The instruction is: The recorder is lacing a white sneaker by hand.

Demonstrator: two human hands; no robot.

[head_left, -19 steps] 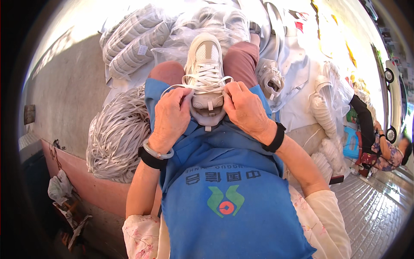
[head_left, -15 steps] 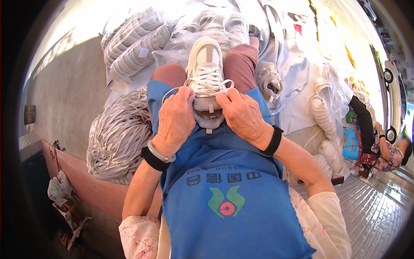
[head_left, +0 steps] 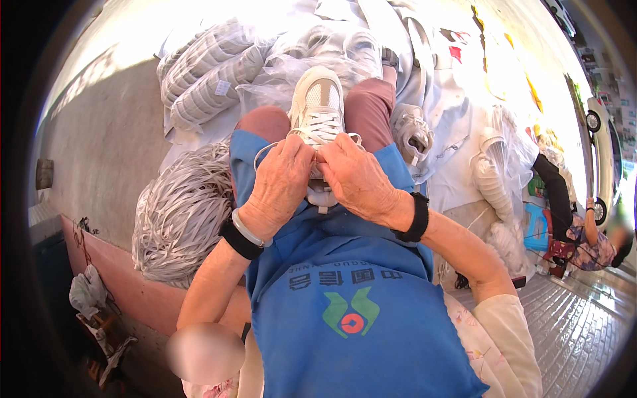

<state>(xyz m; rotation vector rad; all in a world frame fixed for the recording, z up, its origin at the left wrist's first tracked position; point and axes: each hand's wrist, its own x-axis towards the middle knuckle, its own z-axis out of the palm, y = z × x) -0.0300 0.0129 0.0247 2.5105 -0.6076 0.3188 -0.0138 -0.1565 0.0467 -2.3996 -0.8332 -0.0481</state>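
On my feed: 1 shoe (head_left: 323, 99) betw. knees (head_left: 264, 122), just fwd of hands; long axis runs away, toe far. L hand (head_left: 277, 180) & R hand (head_left: 362, 180) approx. equally near, each pinched closed on lace (head_left: 321, 125), tips partly hid. Ct: 2 hands, 1 lace heap (head_left: 180, 215) to L; bagged shoes (head_left: 222, 79) I can't count.

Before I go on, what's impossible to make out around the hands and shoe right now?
- Head view: exactly how the left hand and right hand grip the laces; their own backs and knuckles hide it.
- Head view: part of the shoe's opening; both hands cover it.
- Head view: most of the left sleeve; a blurred patch covers it.
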